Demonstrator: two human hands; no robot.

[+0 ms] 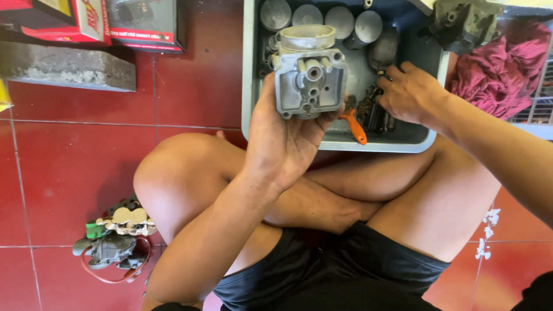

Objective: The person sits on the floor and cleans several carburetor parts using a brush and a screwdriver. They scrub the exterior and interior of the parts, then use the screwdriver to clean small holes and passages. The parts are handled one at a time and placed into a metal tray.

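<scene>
Two bare hands working above crossed legs. Left hand (285,135) gripping grey carburetor body (308,75), holding it upright over near edge of grey parts tray (249,69). Right hand (410,92) reaching into tray, fingers curling among dark small parts (371,112); grip state impossible to tell. Orange-handled tool (354,125) lying just beside. Second carburetor (115,242) sitting on red tiled floor (57,173).
</scene>
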